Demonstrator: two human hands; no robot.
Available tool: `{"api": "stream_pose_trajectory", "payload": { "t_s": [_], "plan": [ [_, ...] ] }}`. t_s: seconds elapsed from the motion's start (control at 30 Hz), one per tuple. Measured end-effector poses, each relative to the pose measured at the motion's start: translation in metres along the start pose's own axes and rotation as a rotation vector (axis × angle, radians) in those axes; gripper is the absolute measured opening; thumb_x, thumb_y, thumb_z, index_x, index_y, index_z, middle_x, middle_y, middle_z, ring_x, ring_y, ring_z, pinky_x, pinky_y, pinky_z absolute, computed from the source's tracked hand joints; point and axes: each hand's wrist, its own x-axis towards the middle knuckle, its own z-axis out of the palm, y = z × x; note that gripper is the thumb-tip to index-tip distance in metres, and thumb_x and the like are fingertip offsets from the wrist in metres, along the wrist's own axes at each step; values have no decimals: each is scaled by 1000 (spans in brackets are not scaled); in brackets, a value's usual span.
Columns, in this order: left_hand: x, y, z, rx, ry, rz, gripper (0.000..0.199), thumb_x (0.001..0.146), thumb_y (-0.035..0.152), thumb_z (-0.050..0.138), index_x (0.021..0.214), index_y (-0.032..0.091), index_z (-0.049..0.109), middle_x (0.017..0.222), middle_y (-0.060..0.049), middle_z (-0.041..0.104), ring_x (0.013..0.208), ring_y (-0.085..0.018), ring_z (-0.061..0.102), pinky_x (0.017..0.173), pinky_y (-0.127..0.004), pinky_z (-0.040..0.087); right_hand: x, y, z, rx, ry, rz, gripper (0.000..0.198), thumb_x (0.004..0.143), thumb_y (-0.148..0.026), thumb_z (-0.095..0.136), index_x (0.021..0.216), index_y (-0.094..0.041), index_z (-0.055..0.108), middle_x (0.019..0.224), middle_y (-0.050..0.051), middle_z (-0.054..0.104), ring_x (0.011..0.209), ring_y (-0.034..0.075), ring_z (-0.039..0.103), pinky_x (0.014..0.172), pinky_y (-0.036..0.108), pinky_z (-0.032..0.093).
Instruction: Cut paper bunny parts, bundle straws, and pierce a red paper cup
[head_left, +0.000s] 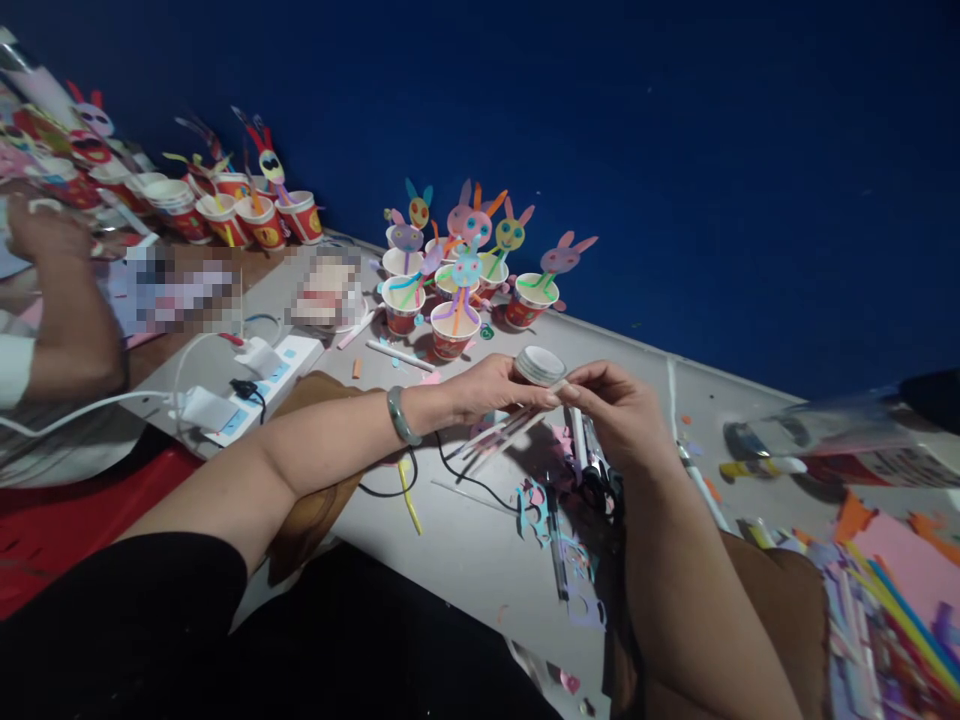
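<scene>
My left hand (499,388), with a bangle on its wrist, is closed round what looks like a roll of tape (540,364), pale inside with greyish sides. Several thin pale sticks (506,432), blurred, slant down from below its fingers. Thumb and fingertips of my right hand (611,400) pinch together right against the left fingertips; what they grip is too small to make out. Beneath the hands on the grey table (450,550) lie scissors (600,487), a dark pen (556,545) and blue paper cut-outs (532,512).
Behind my hands stand paper cups (455,330) with colourful rabbit figures. At left are a power strip (266,385) with cords and a co-worker's arm (75,310). A plastic bottle (780,440) lies at right, near coloured straws (892,610) and paper scraps. A blue wall (637,180) rises behind.
</scene>
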Motion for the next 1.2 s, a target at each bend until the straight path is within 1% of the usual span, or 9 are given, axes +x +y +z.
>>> {"api": "stream_pose_trajectory", "payload": {
  "t_s": [0.17, 0.27, 0.37, 0.47, 0.67, 0.8, 0.97, 1.1, 1.2],
  "plan": [
    [-2, -2, 1, 0, -63, -63, 33, 61, 32, 87, 76, 11, 68, 65, 3, 60, 61, -8, 52, 62, -25, 37, 5, 11, -4, 31, -79, 86, 48, 75, -71, 72, 88, -25, 69, 70, 0, 66, 63, 17, 60, 62, 32, 51],
    [-2, -7, 0, 67, -107, -100, 31, 60, 30, 87, 73, 11, 67, 66, 2, 63, 63, -8, 54, 65, -26, 40, 4, 10, -1, -1, -108, 125, 45, 76, -65, 76, 94, -24, 72, 74, 1, 69, 64, 16, 62, 62, 31, 52],
    [-3, -13, 0, 118, -135, -121, 31, 59, 28, 87, 75, 11, 67, 67, 2, 63, 64, -9, 55, 66, -26, 42, 1, 3, 2, 0, -122, 134, 41, 70, -57, 83, 90, -23, 73, 79, 2, 73, 66, 16, 64, 62, 31, 53],
    [-3, -14, 3, 98, -154, -117, 32, 57, 26, 89, 74, 13, 66, 69, 2, 64, 66, -9, 56, 66, -26, 43, 0, -4, 4, -1, -159, 114, 38, 69, -54, 85, 87, -23, 73, 87, 5, 77, 72, 19, 68, 68, 33, 57],
    [-9, -5, 9, 120, -123, -180, 27, 57, 18, 86, 68, 13, 62, 61, 4, 59, 59, -8, 52, 62, -25, 43, -2, -5, 6, 5, -140, 34, 39, 70, -54, 85, 92, -24, 75, 93, 6, 78, 80, 21, 71, 75, 36, 60],
    [-11, -3, 11, 73, -176, -198, 26, 61, 20, 86, 69, 13, 62, 60, 3, 59, 55, -8, 53, 57, -24, 42, -4, -4, 6, 23, -170, 14, 38, 74, -55, 82, 96, -26, 75, 97, 6, 77, 84, 22, 72, 79, 37, 60],
    [-12, -2, 13, -52, -201, -314, 23, 59, 13, 84, 65, 12, 62, 60, 2, 60, 57, -9, 57, 60, -26, 48, -7, -2, 4, 69, -198, 23, 39, 77, -57, 79, 101, -26, 74, 92, 5, 76, 84, 22, 72, 80, 38, 60],
    [-13, -5, 15, -116, -189, -335, 26, 57, 11, 85, 70, 12, 64, 64, 1, 62, 58, -9, 58, 61, -27, 50, -8, 0, 6, 65, -210, 10, 43, 76, -58, 79, 103, -26, 73, 94, 6, 77, 85, 23, 73, 80, 38, 60],
    [-13, -9, 15, -140, -225, -326, 27, 57, 11, 86, 71, 12, 63, 64, 1, 62, 59, -10, 59, 61, -27, 50, -7, 0, 8, 85, -256, 16, 44, 74, -57, 81, 104, -27, 72, 94, 6, 77, 83, 23, 73, 77, 37, 60]
  ]
}}
